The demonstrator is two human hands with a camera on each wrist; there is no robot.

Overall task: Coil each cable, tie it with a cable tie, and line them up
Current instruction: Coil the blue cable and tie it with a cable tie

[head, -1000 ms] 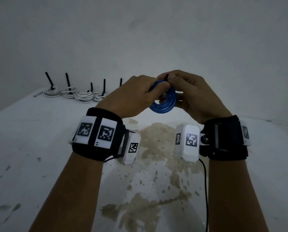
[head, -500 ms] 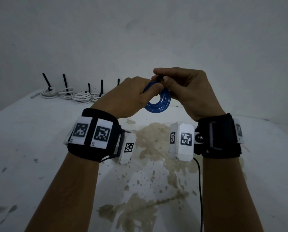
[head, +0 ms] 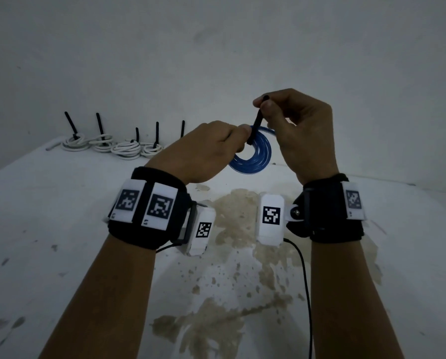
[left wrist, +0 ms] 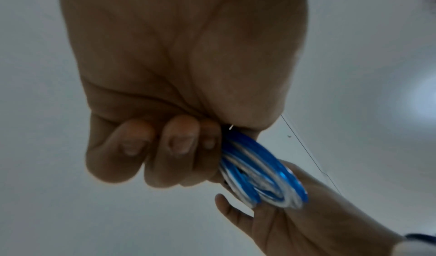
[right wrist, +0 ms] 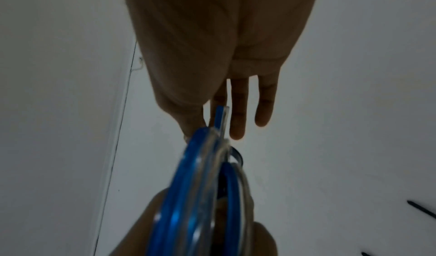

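While the left hand (head: pixel 209 149) grips the blue coil (head: pixel 255 156) at its upper left edge, fingers curled tight around the loops, the coil hangs in the air between both hands, above the stained white table (head: pixel 61 216). The right hand (head: pixel 302 130) pinches the black tie (head: pixel 257 123) between thumb and forefinger, its tail running up from the coil's top, with the other fingers loosely extended. At the table's far left edge, a row of white coils (head: pixel 113 146) lies against the wall, each with a black tie tail sticking up
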